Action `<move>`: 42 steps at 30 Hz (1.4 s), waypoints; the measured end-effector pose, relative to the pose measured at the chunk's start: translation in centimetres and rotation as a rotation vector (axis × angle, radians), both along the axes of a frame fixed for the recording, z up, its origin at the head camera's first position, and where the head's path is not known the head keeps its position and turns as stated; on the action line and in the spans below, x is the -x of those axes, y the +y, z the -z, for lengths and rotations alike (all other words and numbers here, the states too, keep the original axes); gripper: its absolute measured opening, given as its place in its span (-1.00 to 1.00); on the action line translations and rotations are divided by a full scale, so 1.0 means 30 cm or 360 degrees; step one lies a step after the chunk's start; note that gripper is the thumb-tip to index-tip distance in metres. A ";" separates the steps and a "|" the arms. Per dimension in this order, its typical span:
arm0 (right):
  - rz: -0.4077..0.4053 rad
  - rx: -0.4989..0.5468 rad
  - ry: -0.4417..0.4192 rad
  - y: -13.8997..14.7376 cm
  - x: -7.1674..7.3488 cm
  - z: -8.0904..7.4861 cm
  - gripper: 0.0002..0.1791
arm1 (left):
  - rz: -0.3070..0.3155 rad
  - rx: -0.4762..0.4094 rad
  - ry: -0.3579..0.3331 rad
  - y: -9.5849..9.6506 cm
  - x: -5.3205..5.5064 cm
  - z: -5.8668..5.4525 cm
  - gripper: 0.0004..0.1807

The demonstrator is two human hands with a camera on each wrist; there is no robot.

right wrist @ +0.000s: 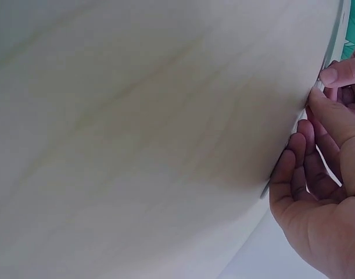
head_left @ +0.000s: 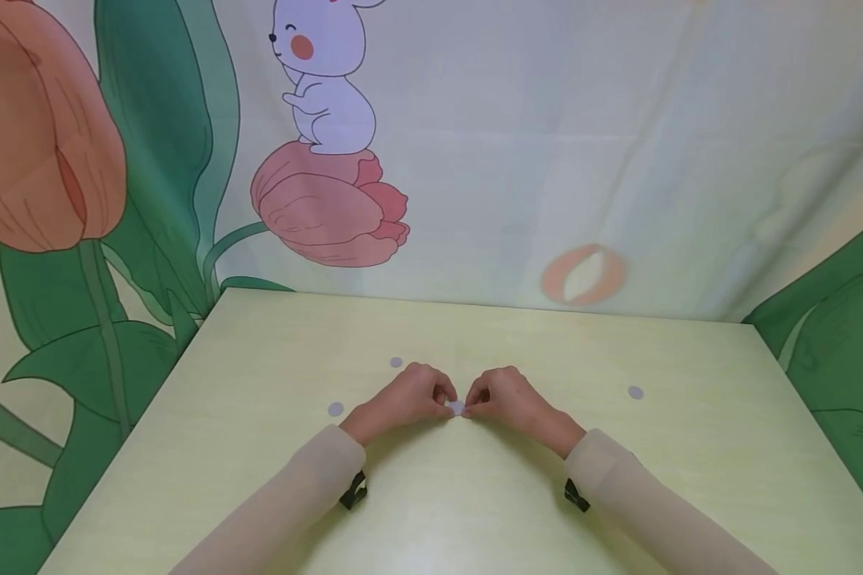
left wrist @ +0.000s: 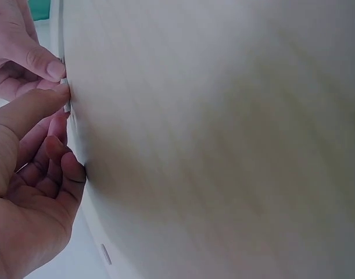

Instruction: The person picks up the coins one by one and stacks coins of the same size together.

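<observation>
A small, flat, pale grey disc [head_left: 457,408] is at the middle of the table, between the fingertips of both hands. My left hand [head_left: 415,393] pinches its left edge with thumb and forefinger. On the opposite edge, the thumb and forefinger of my right hand [head_left: 512,401] pinch it too. The two thumbs nearly meet in the left wrist view, where the left hand [left wrist: 35,224] has its other fingers curled close over the tabletop. In the right wrist view the right hand [right wrist: 319,203] takes a mirrored pose, and the fingers mostly hide the disc.
Two similar discs lie left of the hands, one farther back [head_left: 396,362] and one near the left wrist [head_left: 336,409]. A third disc [head_left: 636,393] lies to the right. The pale yellow table [head_left: 460,511] ends at a printed curtain [head_left: 489,160] behind.
</observation>
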State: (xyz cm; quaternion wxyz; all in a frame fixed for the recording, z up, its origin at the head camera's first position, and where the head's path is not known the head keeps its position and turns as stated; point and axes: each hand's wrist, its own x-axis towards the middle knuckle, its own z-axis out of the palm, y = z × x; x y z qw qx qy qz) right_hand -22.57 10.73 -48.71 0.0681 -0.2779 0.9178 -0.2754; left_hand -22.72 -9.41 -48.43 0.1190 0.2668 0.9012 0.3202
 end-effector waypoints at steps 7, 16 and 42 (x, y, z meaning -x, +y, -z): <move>-0.0049 0.0045 -0.0051 0.005 -0.005 -0.021 -0.95 | -0.0005 0.0002 -0.0018 0.003 0.008 0.004 -0.88; -0.0184 -0.0013 -0.0047 0.039 0.009 -0.027 -0.87 | 0.0029 0.0039 -0.0032 0.003 0.016 0.002 -0.87; 0.0263 -0.0143 0.0102 0.697 0.009 -0.067 -0.58 | 0.0000 0.0009 -0.0079 0.001 0.013 0.006 -0.89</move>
